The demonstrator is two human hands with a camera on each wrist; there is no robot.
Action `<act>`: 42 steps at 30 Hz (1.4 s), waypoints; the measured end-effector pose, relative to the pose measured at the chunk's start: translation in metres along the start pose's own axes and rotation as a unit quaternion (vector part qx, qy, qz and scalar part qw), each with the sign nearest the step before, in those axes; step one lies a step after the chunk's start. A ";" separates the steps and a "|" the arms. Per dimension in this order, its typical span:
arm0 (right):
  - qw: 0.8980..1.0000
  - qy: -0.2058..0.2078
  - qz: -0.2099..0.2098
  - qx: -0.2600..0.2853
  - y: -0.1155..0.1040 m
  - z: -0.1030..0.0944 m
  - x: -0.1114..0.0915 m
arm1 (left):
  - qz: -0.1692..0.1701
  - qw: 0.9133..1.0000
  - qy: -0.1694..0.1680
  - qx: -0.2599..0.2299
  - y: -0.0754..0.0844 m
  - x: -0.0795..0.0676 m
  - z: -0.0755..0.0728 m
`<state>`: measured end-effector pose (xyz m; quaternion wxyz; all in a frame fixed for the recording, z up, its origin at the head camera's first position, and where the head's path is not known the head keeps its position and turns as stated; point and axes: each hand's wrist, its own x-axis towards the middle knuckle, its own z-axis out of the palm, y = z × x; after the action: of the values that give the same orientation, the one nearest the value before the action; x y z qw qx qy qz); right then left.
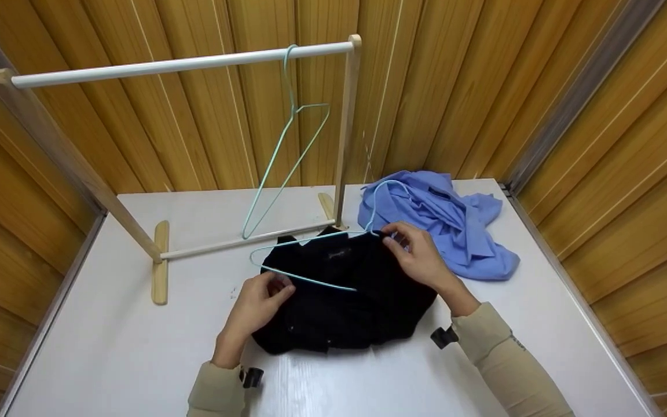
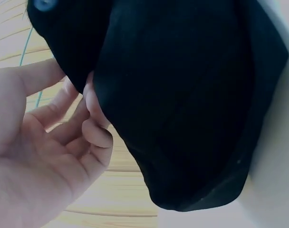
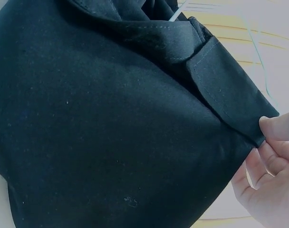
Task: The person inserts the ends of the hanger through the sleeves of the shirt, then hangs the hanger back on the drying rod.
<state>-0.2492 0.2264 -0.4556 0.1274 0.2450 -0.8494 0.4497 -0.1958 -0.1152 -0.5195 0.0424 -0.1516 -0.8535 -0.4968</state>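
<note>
head: hanger partly inside black garment

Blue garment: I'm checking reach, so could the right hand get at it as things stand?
Probably yes: the blue garment lies close beside the right hand, and its near side looks uncovered. The hand pinches the black garment, though, so it would likely have to let go first.

Black garment matt cloth; tabletop smooth, faintly glossy; rack posts wood
</note>
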 end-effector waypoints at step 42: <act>0.999 0.011 -0.014 -0.031 0.006 0.000 0.000 | 0.032 0.974 0.225 0.011 0.009 -0.002 -0.008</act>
<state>-0.2525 0.2296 -0.4601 0.1509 0.2474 -0.8582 0.4238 -0.1914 -0.1186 -0.5083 0.2509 -0.0621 -0.8221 -0.5072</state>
